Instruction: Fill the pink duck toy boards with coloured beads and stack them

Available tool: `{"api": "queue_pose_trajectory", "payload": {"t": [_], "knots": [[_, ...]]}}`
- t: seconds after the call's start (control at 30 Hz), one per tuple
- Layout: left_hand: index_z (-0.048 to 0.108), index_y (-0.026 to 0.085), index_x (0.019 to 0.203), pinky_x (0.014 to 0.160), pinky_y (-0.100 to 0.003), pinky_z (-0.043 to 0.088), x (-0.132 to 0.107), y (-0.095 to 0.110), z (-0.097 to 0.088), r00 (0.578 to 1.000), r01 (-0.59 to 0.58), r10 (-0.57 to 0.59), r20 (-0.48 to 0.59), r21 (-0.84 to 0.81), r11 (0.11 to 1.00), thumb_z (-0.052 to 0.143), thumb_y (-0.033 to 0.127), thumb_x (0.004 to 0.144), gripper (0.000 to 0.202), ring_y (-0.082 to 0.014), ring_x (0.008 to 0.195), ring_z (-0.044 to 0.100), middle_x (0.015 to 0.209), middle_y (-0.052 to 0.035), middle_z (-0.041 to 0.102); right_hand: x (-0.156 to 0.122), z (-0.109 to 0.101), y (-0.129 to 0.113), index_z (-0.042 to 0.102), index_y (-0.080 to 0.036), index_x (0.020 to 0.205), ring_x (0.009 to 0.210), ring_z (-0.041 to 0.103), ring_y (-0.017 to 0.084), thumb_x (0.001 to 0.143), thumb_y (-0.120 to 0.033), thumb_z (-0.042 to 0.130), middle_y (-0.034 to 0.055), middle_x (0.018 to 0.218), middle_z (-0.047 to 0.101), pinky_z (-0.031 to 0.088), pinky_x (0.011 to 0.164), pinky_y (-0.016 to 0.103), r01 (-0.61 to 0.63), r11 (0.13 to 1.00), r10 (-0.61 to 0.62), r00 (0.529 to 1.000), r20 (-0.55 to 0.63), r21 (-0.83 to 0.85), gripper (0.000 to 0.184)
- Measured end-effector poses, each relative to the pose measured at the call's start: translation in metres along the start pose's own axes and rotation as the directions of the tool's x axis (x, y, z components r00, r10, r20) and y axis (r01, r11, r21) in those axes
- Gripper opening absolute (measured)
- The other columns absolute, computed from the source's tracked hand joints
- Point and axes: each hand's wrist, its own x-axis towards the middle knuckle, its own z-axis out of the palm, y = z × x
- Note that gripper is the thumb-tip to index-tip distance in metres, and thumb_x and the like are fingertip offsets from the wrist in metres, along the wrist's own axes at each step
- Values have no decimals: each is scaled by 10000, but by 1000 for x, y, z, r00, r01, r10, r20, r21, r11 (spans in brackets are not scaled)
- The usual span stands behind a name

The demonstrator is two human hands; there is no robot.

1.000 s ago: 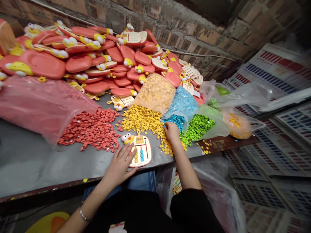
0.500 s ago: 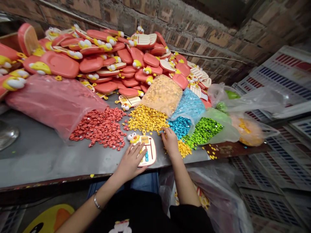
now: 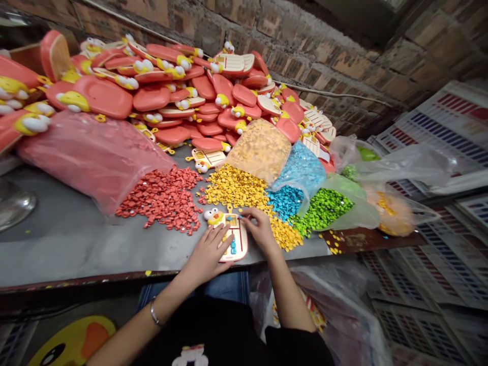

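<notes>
My left hand lies spread on a cream duck-faced toy board, pinning it to the table. Its small blue buttons are partly hidden by my fingers. My right hand reaches across, fingertips at the board's upper edge; anything between them is too small to tell. Loose yellow beads touch the board's top, with red beads to its left. Blue beads and green beads spill from bags on the right. Behind rises a heap of coral-red duck toy pieces.
A pink plastic bag lies on the grey tabletop at left. Bagged orange beads sit at right, by a brick wall. White crates are stacked right of the table. A plastic bag hangs below its front edge.
My right hand has moved left from the yellow beads onto the board's upper edge. My left hand has shifted over the board, covering more of it. The view has drifted slightly.
</notes>
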Motion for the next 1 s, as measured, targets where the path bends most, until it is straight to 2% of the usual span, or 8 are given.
{"api": "queue_pose_trajectory", "payload": {"t": [0.13, 0.27, 0.43, 0.5, 0.63, 0.8, 0.9, 1.0], "knots": [[519, 175, 1351, 1124, -523, 283, 0, 0, 1, 1000, 3, -3, 5, 7, 1000, 650, 447, 828, 604, -333, 1364, 374, 1481, -146, 421, -1, 12, -2, 657, -224, 810, 851, 562, 216, 883, -177, 555, 52, 833, 624, 455, 768, 342, 89, 982, -76, 994, 82, -164, 134], [517, 181, 1354, 1117, -513, 298, 1, 0, 0, 1000, 5, -5, 12, 3, 1000, 661, 446, 821, 612, -333, 1353, 389, 1475, -140, 429, -1, 11, 2, 643, -223, 780, 826, 525, 213, 896, -156, 524, 50, 815, 587, 437, 742, 332, 145, 961, -114, 984, 138, -238, 180], [526, 181, 1342, 1122, -505, 291, 1, 0, 0, 1000, 14, -14, 16, -3, 1000, 657, 441, 823, 595, -326, 1364, 373, 1487, -143, 410, -6, 9, 4, 632, -215, 757, 803, 512, 207, 896, -146, 509, 47, 800, 561, 424, 716, 320, 120, 960, -100, 991, 90, -253, 198], [523, 176, 1344, 1122, -503, 289, 0, 0, 0, 1000, 13, -13, 17, -1, 1000, 656, 441, 823, 600, -326, 1363, 374, 1484, -146, 414, -10, 8, 2, 627, -212, 747, 789, 515, 201, 888, -137, 508, 42, 786, 553, 423, 703, 313, 120, 965, -98, 990, 104, -233, 199], [517, 160, 1340, 1126, -497, 284, 0, 0, 0, 1000, 17, -17, 15, 7, 1000, 630, 432, 838, 582, -323, 1370, 364, 1490, -145, 406, -18, 3, -5, 638, -210, 770, 783, 554, 188, 864, -124, 544, 26, 771, 577, 439, 706, 305, 107, 990, -85, 972, 221, -88, 158], [453, 115, 1379, 1109, -494, 305, -1, -1, 3, 1000, 27, -27, 10, 8, 1000, 611, 422, 835, 644, -337, 1368, 364, 1482, -171, 408, -23, 12, -8, 659, -217, 819, 876, 572, 201, 858, -107, 537, 36, 843, 639, 465, 812, 351, 95, 995, -97, 983, 157, 18, 169], [386, 109, 1427, 1110, -480, 305, -1, -2, 5, 1000, 23, -23, -11, -5, 1000, 592, 432, 842, 700, -326, 1362, 376, 1472, -163, 425, -25, 16, -12, 673, -229, 858, 957, 554, 212, 858, -98, 529, 41, 892, 657, 460, 883, 387, 118, 993, -121, 978, 169, 28, 195], [359, 126, 1452, 1104, -467, 308, 0, -4, 4, 1000, 0, 0, -25, 4, 1000, 573, 432, 849, 709, -318, 1360, 380, 1470, -141, 436, -33, 7, -14, 686, -241, 851, 966, 570, 209, 861, -123, 546, 38, 901, 659, 469, 889, 386, 101, 993, -112, 973, 202, 66, 184]]}}
